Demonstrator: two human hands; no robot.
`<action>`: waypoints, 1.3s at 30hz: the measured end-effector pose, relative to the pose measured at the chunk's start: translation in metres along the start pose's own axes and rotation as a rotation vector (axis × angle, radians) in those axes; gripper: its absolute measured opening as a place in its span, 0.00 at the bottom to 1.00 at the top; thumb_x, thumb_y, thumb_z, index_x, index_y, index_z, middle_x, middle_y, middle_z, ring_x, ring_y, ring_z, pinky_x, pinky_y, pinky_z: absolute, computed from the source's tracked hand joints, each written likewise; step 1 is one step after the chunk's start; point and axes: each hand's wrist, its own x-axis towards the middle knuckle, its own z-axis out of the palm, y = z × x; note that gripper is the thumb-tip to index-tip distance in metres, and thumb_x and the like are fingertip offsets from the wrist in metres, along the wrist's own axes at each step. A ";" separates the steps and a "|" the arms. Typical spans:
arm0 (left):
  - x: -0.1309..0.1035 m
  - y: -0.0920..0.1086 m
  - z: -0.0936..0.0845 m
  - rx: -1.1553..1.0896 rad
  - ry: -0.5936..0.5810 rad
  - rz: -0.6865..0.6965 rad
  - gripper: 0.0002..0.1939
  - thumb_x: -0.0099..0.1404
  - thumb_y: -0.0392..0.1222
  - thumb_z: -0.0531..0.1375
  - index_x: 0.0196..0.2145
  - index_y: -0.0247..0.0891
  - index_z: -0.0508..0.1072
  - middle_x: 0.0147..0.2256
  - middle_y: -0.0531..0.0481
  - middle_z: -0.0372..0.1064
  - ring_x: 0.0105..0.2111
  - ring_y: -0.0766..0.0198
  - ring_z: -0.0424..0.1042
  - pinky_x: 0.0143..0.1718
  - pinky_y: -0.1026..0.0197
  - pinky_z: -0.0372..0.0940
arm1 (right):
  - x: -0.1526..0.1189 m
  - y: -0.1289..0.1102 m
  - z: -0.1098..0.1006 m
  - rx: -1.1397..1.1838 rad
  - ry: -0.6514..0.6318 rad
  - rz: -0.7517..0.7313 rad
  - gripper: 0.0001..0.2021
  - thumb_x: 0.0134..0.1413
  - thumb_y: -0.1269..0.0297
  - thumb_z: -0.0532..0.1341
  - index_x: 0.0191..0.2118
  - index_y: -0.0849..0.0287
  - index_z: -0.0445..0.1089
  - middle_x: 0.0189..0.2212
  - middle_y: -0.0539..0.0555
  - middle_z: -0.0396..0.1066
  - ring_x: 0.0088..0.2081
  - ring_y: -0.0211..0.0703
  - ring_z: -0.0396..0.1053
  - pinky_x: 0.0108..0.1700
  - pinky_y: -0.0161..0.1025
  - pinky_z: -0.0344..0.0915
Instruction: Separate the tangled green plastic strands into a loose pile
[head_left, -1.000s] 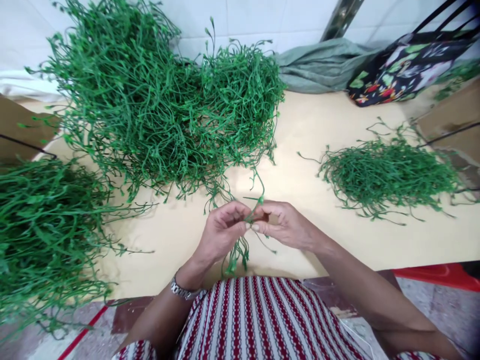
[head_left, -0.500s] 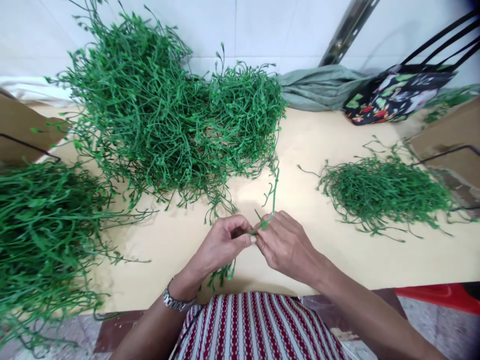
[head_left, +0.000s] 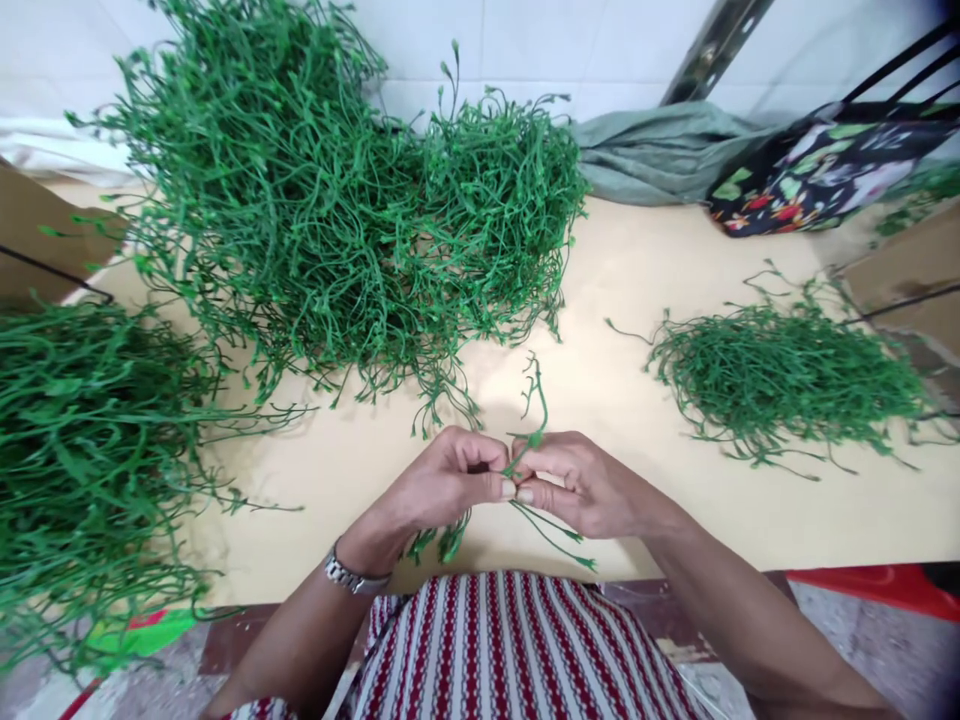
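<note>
Close in front of my body, my left hand [head_left: 457, 477] and my right hand [head_left: 577, 482] meet fingertip to fingertip. Both pinch a green plant stem [head_left: 541, 410], which looks like artificial greenery. Its upper end curves up above my fingers, with small side shoots. Below my left hand hang leafy green tips [head_left: 451, 540], and thin sprigs [head_left: 559, 537] stick out below my right hand. My fingers hide the joint between the pieces. A large heap of green stems [head_left: 300, 220] lies beyond my hands.
Another pile of stems [head_left: 90, 440] covers the table's left side. A smaller pile [head_left: 787, 380] lies at right. Cardboard boxes [head_left: 911, 265] stand at the edges. A floral bag [head_left: 825, 175] and grey-green cloth [head_left: 667, 150] rest against the tiled wall.
My right hand has turned, so its thumb and fingers now show in a pinch. The stem's upper end has moved down and left, and thin sprigs now show below the right hand.
</note>
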 end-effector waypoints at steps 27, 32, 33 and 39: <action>-0.003 -0.005 0.001 -0.071 0.120 0.067 0.15 0.53 0.47 0.63 0.20 0.32 0.65 0.20 0.55 0.53 0.21 0.71 0.52 0.23 0.65 0.46 | -0.002 0.011 0.011 0.737 0.104 0.187 0.11 0.55 0.60 0.57 0.29 0.64 0.62 0.23 0.46 0.57 0.23 0.28 0.53 0.25 0.28 0.52; -0.002 -0.002 -0.001 0.120 0.130 0.107 0.15 0.57 0.47 0.59 0.22 0.33 0.65 0.20 0.55 0.53 0.23 0.70 0.53 0.25 0.65 0.48 | -0.006 0.005 0.002 0.249 0.136 0.189 0.07 0.56 0.65 0.55 0.33 0.64 0.65 0.25 0.49 0.63 0.26 0.31 0.59 0.27 0.29 0.56; -0.002 -0.001 -0.001 0.173 0.136 0.121 0.15 0.58 0.47 0.58 0.21 0.33 0.65 0.20 0.55 0.53 0.23 0.69 0.53 0.25 0.65 0.49 | -0.006 0.004 0.001 0.168 0.142 0.187 0.06 0.55 0.66 0.55 0.33 0.64 0.65 0.25 0.50 0.64 0.25 0.31 0.60 0.27 0.29 0.57; -0.001 0.005 0.004 0.529 0.176 0.206 0.11 0.60 0.37 0.53 0.21 0.34 0.64 0.20 0.54 0.55 0.23 0.68 0.56 0.26 0.65 0.51 | -0.005 -0.006 0.001 -0.253 0.134 0.174 0.07 0.56 0.65 0.55 0.31 0.62 0.66 0.23 0.50 0.67 0.25 0.34 0.63 0.27 0.30 0.57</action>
